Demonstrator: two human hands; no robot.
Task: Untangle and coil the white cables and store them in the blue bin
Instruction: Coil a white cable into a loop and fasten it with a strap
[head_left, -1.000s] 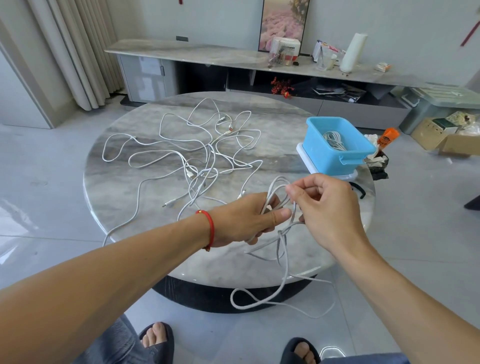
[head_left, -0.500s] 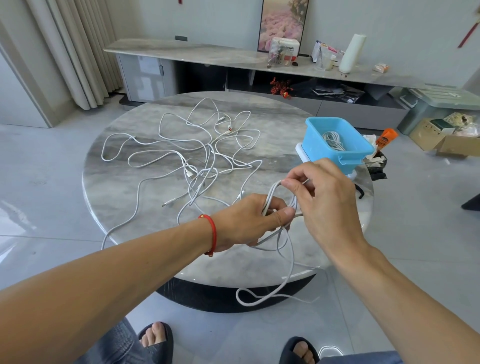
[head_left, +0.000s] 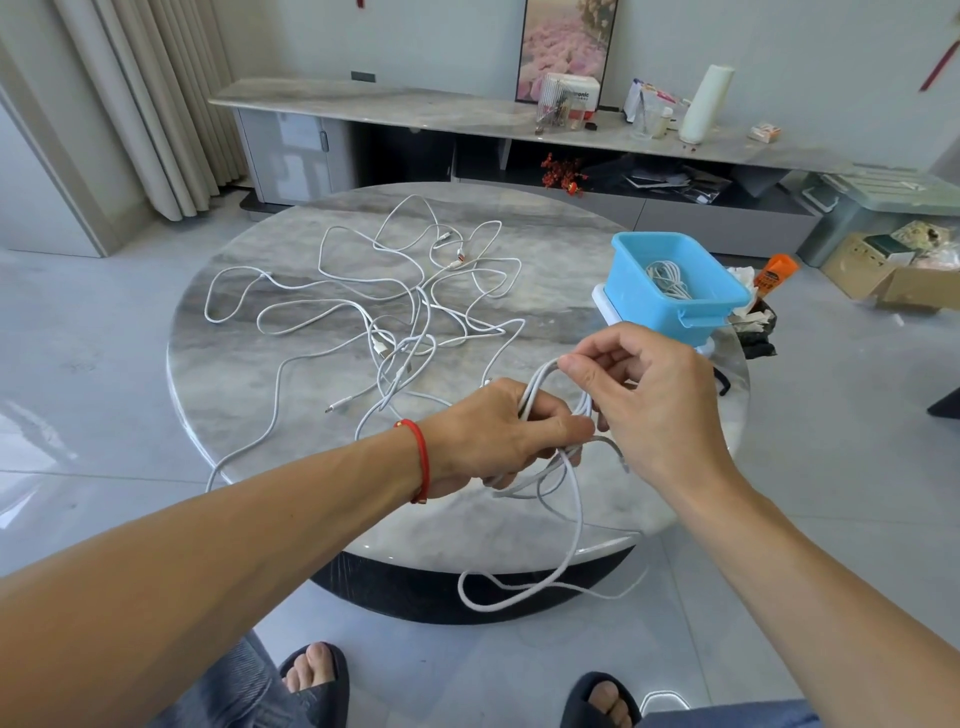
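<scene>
Winding another loop onto the coil

My left hand (head_left: 498, 431) gripped the half-made coil of white cable (head_left: 540, 395) while my right hand (head_left: 644, 395), higher than a second before, pinched a fresh loop over it; the slack tail (head_left: 519, 597) below had shortened. Beyond lay the tangled cables (head_left: 395, 312) on the marble table (head_left: 260, 395), one coil already in the blue bin (head_left: 675, 312).
</scene>
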